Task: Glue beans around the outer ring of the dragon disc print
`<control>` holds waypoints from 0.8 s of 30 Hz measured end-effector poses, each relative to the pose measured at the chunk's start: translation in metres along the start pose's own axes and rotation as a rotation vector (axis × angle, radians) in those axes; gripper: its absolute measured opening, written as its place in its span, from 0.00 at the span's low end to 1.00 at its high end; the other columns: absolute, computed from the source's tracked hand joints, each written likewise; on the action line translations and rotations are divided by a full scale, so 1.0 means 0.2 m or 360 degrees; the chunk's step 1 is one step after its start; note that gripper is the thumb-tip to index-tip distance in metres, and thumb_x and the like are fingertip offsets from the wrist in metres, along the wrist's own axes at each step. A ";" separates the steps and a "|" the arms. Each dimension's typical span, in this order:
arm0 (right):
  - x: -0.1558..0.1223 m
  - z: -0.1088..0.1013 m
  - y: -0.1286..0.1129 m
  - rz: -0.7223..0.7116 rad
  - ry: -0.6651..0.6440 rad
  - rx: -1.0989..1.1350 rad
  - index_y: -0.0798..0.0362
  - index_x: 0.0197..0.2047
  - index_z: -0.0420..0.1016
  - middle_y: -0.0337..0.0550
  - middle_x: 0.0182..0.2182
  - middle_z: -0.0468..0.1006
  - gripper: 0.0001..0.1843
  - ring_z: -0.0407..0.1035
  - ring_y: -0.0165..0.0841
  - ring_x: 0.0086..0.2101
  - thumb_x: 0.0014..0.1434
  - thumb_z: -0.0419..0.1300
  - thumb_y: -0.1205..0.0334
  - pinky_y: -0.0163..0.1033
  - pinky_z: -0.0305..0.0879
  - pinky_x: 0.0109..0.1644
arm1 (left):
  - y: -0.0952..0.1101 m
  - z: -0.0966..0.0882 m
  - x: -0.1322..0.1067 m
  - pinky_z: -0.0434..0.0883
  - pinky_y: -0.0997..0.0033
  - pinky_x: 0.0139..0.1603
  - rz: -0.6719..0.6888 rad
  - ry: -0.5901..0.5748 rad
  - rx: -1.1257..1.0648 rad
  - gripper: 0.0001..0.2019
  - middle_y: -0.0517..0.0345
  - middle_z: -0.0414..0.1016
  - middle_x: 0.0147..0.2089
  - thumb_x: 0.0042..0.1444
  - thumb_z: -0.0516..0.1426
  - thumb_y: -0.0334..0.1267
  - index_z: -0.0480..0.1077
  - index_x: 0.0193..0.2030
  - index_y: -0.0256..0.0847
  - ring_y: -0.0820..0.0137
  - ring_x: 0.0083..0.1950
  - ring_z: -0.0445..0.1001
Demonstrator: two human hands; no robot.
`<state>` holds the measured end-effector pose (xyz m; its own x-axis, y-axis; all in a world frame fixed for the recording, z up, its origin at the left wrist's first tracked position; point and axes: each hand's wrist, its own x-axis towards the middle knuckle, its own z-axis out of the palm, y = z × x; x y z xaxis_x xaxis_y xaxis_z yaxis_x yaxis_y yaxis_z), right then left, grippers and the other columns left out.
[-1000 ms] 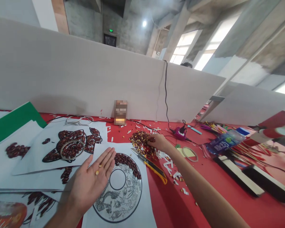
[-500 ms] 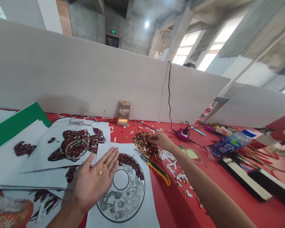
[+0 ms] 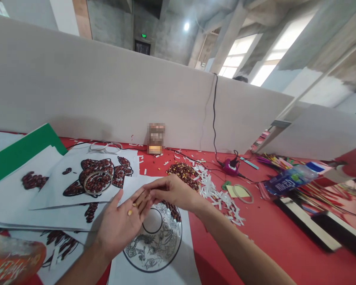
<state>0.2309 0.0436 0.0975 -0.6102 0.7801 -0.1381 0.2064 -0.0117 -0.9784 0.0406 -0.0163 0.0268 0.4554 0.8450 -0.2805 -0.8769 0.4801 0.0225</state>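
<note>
Lying palm up with its fingers extended, the left hand is holding two yellow kernels in plain view, one on the palm and the other near the base of the fingers. The right hand is arching over from the opposite side, its thumb and fingertips meeting the fingers of the left; because they are overlapping there, one cannot tell whether they are pinching another kernel or standing slightly parted. Both hands are occupying the space above a printed sheet, whose round design is bearing dark red beans along its upper right edge. Beyond the right wrist, a mixed heap of beans and kernels is lying on the red table, with shredded white paper bordering it on the right. Careful handling is depending mainly on the left palm: a level, slightly cupped surface is probably serving better than a tilted one, smooth kernels being apt to roll. Small pieces are best coming to rest in the hollow of the palm, since gaps between the fingers are offering a way through, and a light pinch is favouring control
</note>
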 end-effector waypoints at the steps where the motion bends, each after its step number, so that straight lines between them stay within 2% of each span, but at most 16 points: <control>1: 0.01 0.03 -0.01 -0.0004 -0.0008 -0.0033 0.53 0.51 0.82 0.45 0.40 0.84 0.18 0.78 0.32 0.38 0.59 0.67 0.54 0.40 0.76 0.45 | 0.00 0.00 0.00 0.72 0.54 0.63 0.0013 0.0033 -0.0006 0.30 0.39 0.72 0.64 0.71 0.43 0.48 0.51 0.75 0.40 0.57 0.65 0.72; 6: 0.00 0.05 -0.04 -0.0028 0.0095 -0.0255 0.55 0.52 0.81 0.44 0.35 0.84 0.16 0.76 0.29 0.31 0.63 0.62 0.61 0.36 0.75 0.37 | -0.01 0.01 0.01 0.75 0.54 0.59 0.0060 0.0114 -0.0008 0.29 0.35 0.77 0.58 0.71 0.44 0.46 0.54 0.74 0.34 0.57 0.57 0.79; 9: -0.01 0.10 -0.05 -0.0076 0.0058 -0.0257 0.54 0.57 0.78 0.45 0.39 0.84 0.19 0.76 0.29 0.29 0.64 0.59 0.64 0.35 0.74 0.35 | -0.02 0.00 0.02 0.77 0.54 0.57 0.0073 0.0142 0.0012 0.29 0.35 0.79 0.54 0.71 0.47 0.46 0.54 0.73 0.31 0.58 0.51 0.82; 11: -0.01 0.12 -0.05 -0.0098 0.0044 -0.0257 0.51 0.60 0.75 0.46 0.43 0.83 0.21 0.76 0.28 0.29 0.64 0.58 0.64 0.36 0.74 0.35 | -0.02 0.01 0.01 0.77 0.54 0.57 0.0080 0.0151 0.0016 0.29 0.34 0.79 0.54 0.71 0.47 0.45 0.53 0.73 0.30 0.57 0.52 0.82; 13: -0.01 0.08 -0.04 -0.0159 0.0202 -0.0359 0.51 0.57 0.77 0.45 0.42 0.83 0.19 0.76 0.29 0.29 0.65 0.57 0.62 0.36 0.73 0.36 | -0.02 0.01 0.01 0.76 0.55 0.59 0.0079 0.0140 0.0013 0.29 0.31 0.76 0.58 0.72 0.44 0.44 0.51 0.74 0.28 0.55 0.58 0.78; 16: -0.03 -0.09 0.04 -0.0219 0.0708 -0.0544 0.53 0.47 0.80 0.44 0.37 0.83 0.16 0.75 0.30 0.30 0.65 0.55 0.57 0.36 0.71 0.35 | -0.01 0.02 0.00 0.74 0.57 0.62 0.0059 0.0055 -0.0023 0.29 0.30 0.69 0.66 0.73 0.41 0.43 0.49 0.75 0.28 0.54 0.67 0.69; 19: -0.09 -0.35 0.18 -0.0059 0.1176 -0.0637 0.54 0.45 0.78 0.47 0.39 0.82 0.19 0.74 0.32 0.30 0.63 0.52 0.51 0.35 0.69 0.32 | 0.01 0.01 0.00 0.75 0.60 0.62 0.0076 -0.0007 -0.0089 0.28 0.33 0.69 0.66 0.74 0.39 0.41 0.47 0.76 0.31 0.56 0.68 0.67; 21: -0.15 -0.51 0.27 0.0009 0.1286 -0.0686 0.55 0.48 0.76 0.50 0.43 0.81 0.22 0.74 0.33 0.32 0.64 0.48 0.50 0.36 0.69 0.32 | 0.01 -0.01 0.01 0.77 0.64 0.59 0.0093 -0.0020 -0.0124 0.27 0.35 0.71 0.65 0.75 0.38 0.39 0.45 0.77 0.33 0.58 0.66 0.70; 24: -0.21 -0.66 0.36 0.0100 0.1212 -0.0796 0.55 0.45 0.77 0.49 0.39 0.82 0.21 0.75 0.34 0.30 0.61 0.50 0.51 0.37 0.70 0.32 | 0.02 -0.05 0.02 0.78 0.68 0.55 0.0077 -0.0040 -0.0155 0.26 0.38 0.74 0.62 0.75 0.38 0.37 0.41 0.77 0.37 0.61 0.61 0.75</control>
<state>0.3721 0.0917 0.0541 0.0465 0.9912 0.1236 0.6382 0.0657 -0.7671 0.0370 -0.0131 0.0154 0.4149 0.8728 -0.2569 -0.9081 0.4146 -0.0582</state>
